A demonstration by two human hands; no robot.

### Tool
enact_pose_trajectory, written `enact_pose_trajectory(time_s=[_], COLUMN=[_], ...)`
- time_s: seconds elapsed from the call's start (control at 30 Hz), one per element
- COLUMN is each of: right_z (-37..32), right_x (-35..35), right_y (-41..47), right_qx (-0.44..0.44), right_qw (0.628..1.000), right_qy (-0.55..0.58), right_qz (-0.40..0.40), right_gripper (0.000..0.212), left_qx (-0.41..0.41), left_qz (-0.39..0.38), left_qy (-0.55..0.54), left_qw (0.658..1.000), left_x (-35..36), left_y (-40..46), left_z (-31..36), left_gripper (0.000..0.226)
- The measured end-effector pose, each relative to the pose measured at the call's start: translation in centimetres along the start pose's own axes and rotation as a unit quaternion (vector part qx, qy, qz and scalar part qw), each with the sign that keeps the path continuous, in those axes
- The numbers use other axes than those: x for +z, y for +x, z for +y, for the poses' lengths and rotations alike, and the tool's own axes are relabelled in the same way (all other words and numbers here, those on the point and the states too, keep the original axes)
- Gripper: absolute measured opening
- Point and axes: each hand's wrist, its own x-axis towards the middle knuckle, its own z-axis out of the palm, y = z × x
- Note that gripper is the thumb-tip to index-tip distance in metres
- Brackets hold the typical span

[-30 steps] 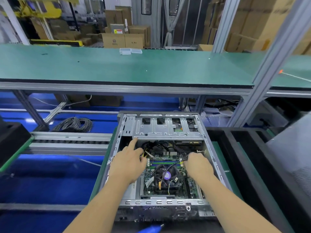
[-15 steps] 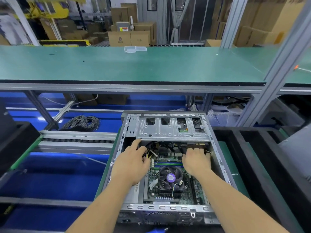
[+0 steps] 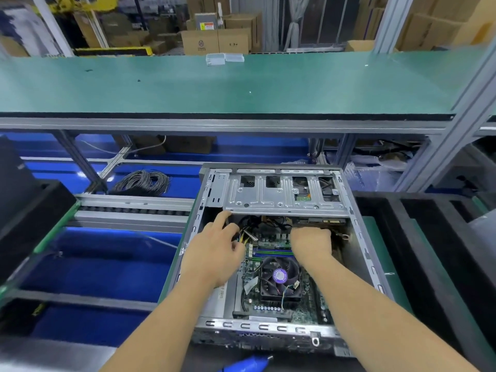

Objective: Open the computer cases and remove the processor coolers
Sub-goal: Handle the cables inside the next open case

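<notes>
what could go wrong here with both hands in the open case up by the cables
1. Both hands work under the drive cage; its sheet-metal edge might scrape the left hand, whose forefinger points right at it.
2. The right hand is curled down among connectors; a hard tug may strain cables or the board.
3. The cooler fan wire looks still attached, so lifting it now could snag.

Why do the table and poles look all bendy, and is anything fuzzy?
Head view: the wide lens bows the green bench edge and tilts the metal post; the far cardboard boxes look soft; the cooler fan is sharp and evenly lit; the hands cast only faint shadows.
</notes>
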Motion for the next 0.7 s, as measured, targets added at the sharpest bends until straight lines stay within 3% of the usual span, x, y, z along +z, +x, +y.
enact_pose_trajectory(time_s=[0.17, 0.33, 0.47, 0.57, 0.7], right_z=[1.7, -1.9, -7.3, -10.2, -9.7], right_x=[0.6, -0.8, -2.6, -2.5, -1.5], right_y=[-0.1, -0.6, 1.3, 2.4, 3.2], right_qx=[-0.025, -0.141, -0.188, -0.215, -0.252], right_qw=[0.987, 0.967, 0.963, 0.957, 0.936], right_qy=[0.151, 0.204, 0.164, 0.134, 0.224], right_qz=[-0.044, -0.061, -0.1, -0.141, -0.098], right_gripper=[0.019, 0.045, 0.034, 0.04, 0.019], left_qx=[-0.001, 0.002, -0.001, -0.002, 0.006], left_qz=[0.0, 0.004, 0.018, 0.031, 0.034], left_qy=[-0.01, -0.008, -0.02, -0.024, -0.021], left_qw=[1.0, 1.0, 1.0, 0.999, 0.999], left_x=[-0.1, 0.1, 0.2, 0.3, 0.4], left_y=[-0.1, -0.1, -0.1, -0.1, 0.1], left_z=[0.0, 0.0, -0.1, -0.2, -0.3], left_gripper=[0.037, 0.035, 0.031, 0.03, 0.028])
